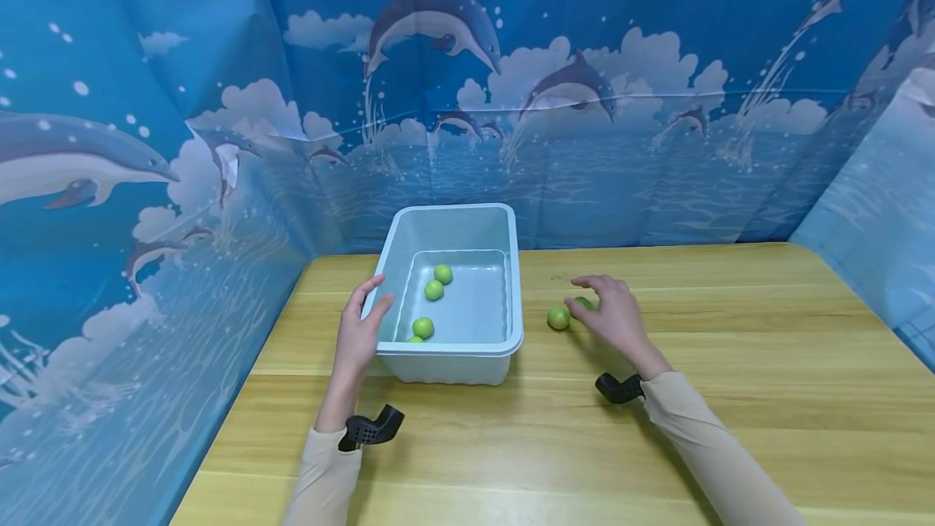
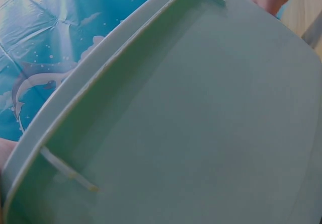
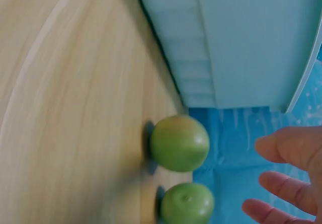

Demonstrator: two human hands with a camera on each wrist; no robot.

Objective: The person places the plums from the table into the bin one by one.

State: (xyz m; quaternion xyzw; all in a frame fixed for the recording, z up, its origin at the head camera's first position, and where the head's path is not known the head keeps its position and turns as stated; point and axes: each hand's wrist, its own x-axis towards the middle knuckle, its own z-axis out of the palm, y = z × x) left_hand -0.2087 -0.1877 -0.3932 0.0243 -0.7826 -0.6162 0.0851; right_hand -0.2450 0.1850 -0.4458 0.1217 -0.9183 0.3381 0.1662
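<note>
A light blue plastic bin (image 1: 447, 364) stands on the wooden table with several small round green fruits (image 1: 423, 327) in it. My left hand (image 1: 359, 335) grips the bin's left rim, thumb on the inner side. Just right of the bin, two more green fruits lie on the table, one nearer the bin (image 1: 558, 317) and one partly hidden behind my right hand (image 1: 609, 316). That hand hovers over them with fingers spread and nothing held. In the right wrist view, a gap shows between the fingertips (image 3: 269, 148) and both fruits (image 3: 180, 143).
The wooden table (image 1: 730, 380) reaches out to the right of the bin. Behind it and along its left side hangs a blue backdrop (image 1: 584, 153) printed with dolphins. Each wrist wears a black camera mount (image 1: 371, 427).
</note>
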